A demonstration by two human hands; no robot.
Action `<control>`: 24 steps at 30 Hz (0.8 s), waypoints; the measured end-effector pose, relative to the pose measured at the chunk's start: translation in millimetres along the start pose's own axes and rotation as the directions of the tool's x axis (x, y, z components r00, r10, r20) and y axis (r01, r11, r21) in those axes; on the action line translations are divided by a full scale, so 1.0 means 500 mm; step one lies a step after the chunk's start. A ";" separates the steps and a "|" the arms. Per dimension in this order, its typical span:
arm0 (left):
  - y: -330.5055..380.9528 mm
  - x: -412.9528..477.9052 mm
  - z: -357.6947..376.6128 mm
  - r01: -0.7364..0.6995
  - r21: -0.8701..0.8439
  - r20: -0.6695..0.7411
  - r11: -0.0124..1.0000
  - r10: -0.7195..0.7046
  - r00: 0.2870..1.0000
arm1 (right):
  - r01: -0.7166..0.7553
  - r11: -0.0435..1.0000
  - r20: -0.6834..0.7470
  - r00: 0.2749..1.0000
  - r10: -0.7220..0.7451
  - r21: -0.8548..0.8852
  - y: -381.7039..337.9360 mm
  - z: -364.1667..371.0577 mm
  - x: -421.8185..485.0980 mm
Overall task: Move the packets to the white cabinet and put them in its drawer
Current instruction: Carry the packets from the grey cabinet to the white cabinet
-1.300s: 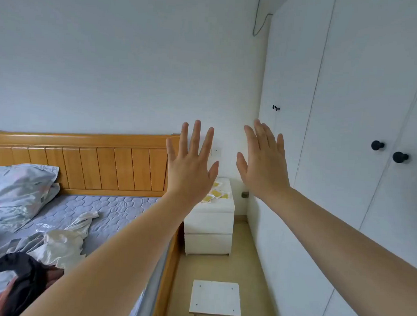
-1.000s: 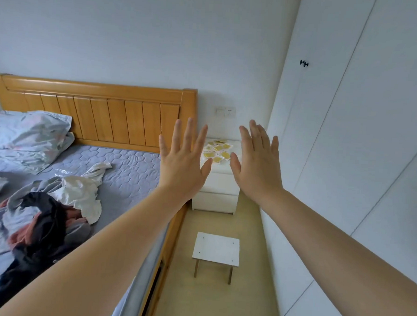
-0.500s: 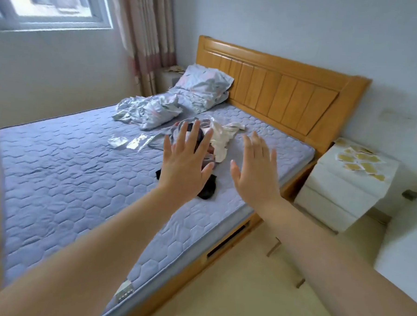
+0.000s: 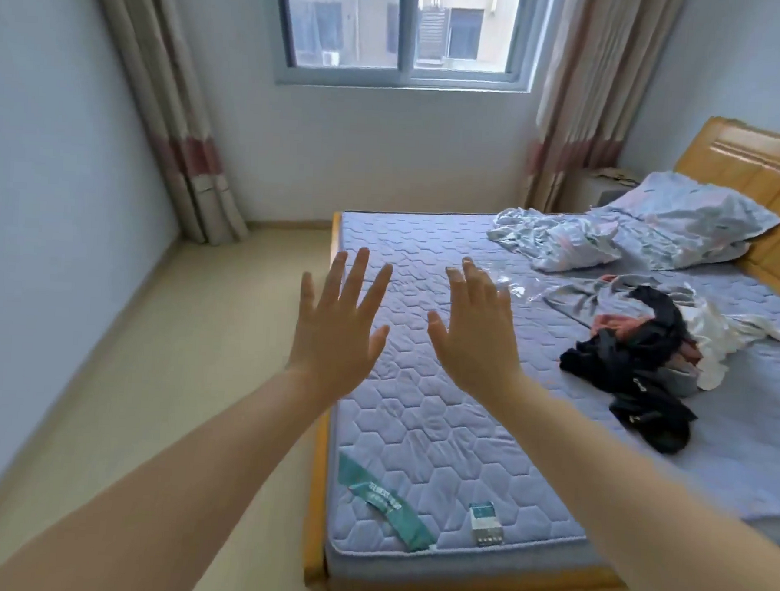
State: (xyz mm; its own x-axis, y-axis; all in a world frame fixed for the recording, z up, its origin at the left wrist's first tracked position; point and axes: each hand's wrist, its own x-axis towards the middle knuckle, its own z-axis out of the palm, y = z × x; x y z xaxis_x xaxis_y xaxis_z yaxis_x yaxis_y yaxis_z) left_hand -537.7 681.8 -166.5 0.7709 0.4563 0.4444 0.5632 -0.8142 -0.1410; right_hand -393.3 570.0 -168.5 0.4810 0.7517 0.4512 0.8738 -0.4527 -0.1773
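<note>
My left hand (image 4: 339, 324) and my right hand (image 4: 474, 333) are both raised in front of me, fingers spread, backs toward the camera, holding nothing. They hover over the foot end of a bed with a blue quilted mattress (image 4: 440, 424). Clear plastic packets (image 4: 513, 286) lie on the mattress just beyond my right fingertips, partly hidden by that hand. The white cabinet and its drawer are out of view.
A heap of dark and pale clothes (image 4: 642, 367) lies on the bed's right half, with a crumpled sheet (image 4: 558, 241) and pillow (image 4: 695, 221) toward the wooden headboard (image 4: 747, 165). A window (image 4: 406, 29) with curtains (image 4: 171, 116) faces me. Beige floor (image 4: 186, 352) runs along the bed's left.
The view has swung left from the white bedside cabinet and wardrobe, across the bed, to the window wall. Both hands stayed raised and spread in front of me.
</note>
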 end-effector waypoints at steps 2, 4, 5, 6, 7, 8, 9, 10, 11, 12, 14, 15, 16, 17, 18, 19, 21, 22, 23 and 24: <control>-0.128 -0.042 0.012 0.073 -0.015 0.042 0.997 -0.072 0.997 | 0.021 0.999 0.037 0.999 -0.022 0.033 -0.134 0.067 0.035; -0.232 -0.077 0.022 0.141 -0.053 0.099 0.989 -0.135 0.986 | 0.036 0.997 0.079 0.996 -0.041 0.068 -0.247 0.119 0.064; -0.280 -0.089 0.030 0.166 -0.064 0.114 0.984 -0.158 0.981 | 0.042 0.995 0.088 0.995 -0.050 0.091 -0.294 0.140 0.079; -0.324 -0.098 0.040 0.186 -0.063 0.136 0.981 -0.176 0.975 | 0.048 0.992 0.098 0.993 -0.059 0.113 -0.336 0.156 0.095; -0.364 -0.101 0.048 0.207 -0.050 0.166 0.977 -0.196 0.966 | 0.058 0.990 0.104 0.992 -0.072 0.131 -0.373 0.170 0.112; -0.399 -0.100 0.052 0.226 -0.036 0.192 0.974 -0.215 0.958 | 0.071 0.987 0.105 0.991 -0.087 0.145 -0.405 0.182 0.129; -0.431 -0.098 0.056 0.243 -0.031 0.200 0.969 -0.233 0.952 | 0.087 0.984 0.102 0.989 -0.104 0.154 -0.434 0.192 0.145; -0.461 -0.092 0.062 0.264 -0.041 0.197 0.964 -0.251 0.948 | 0.107 0.981 0.096 0.988 -0.123 0.161 -0.459 0.201 0.164; -0.490 -0.084 0.069 0.286 -0.054 0.197 0.957 -0.271 0.942 | 0.129 0.978 0.087 0.986 -0.145 0.162 -0.481 0.211 0.186; -0.517 -0.075 0.076 0.305 -0.063 0.200 0.950 -0.288 0.937 | 0.148 0.975 0.082 0.983 -0.163 0.163 -0.500 0.220 0.208; -0.567 -0.059 0.092 0.320 -0.059 0.208 0.946 -0.302 0.930 | 0.169 0.971 0.084 0.979 -0.184 0.167 -0.532 0.243 0.257; -0.591 -0.050 0.100 0.319 -0.056 0.207 0.946 -0.302 0.931 | 0.177 0.970 0.079 0.978 -0.192 0.165 -0.547 0.256 0.283; -0.619 -0.038 0.110 0.317 -0.057 0.200 0.947 -0.300 0.933 | 0.184 0.969 0.077 0.977 -0.198 0.162 -0.562 0.271 0.311; -0.648 -0.022 0.121 0.314 -0.055 0.191 0.948 -0.299 0.935 | 0.189 0.969 0.077 0.976 -0.203 0.160 -0.577 0.289 0.341; -0.679 -0.004 0.132 0.310 -0.051 0.180 0.949 -0.297 0.938 | 0.194 0.968 0.076 0.975 -0.209 0.161 -0.590 0.309 0.372; -0.711 0.018 0.144 0.307 -0.048 0.168 0.950 -0.296 0.940 | 0.204 0.965 0.072 0.973 -0.218 0.163 -0.603 0.331 0.403; -0.773 0.071 0.175 0.296 -0.039 0.147 0.954 -0.288 0.946 | 0.223 0.961 0.055 0.970 -0.235 0.166 -0.627 0.379 0.473; -0.805 0.104 0.195 0.285 -0.035 0.140 0.958 -0.278 0.950 | 0.229 0.960 0.045 0.970 -0.239 0.164 -0.637 0.405 0.513; -0.837 0.143 0.216 0.272 -0.035 0.134 0.962 -0.265 0.955 | 0.233 0.960 0.038 0.970 -0.241 0.159 -0.645 0.433 0.557; -0.869 0.186 0.240 0.259 -0.036 0.128 0.965 -0.252 0.959 | 0.235 0.960 0.031 0.970 -0.243 0.150 -0.651 0.461 0.604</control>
State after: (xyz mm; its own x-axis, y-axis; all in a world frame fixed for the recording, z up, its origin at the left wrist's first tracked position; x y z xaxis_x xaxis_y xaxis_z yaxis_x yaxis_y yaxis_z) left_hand -675.2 1120.8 -170.0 0.6353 0.6889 0.3489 0.7323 -0.6809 0.0109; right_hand -516.3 1054.9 -176.0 0.2567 0.8537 0.4531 0.9629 -0.1857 -0.1956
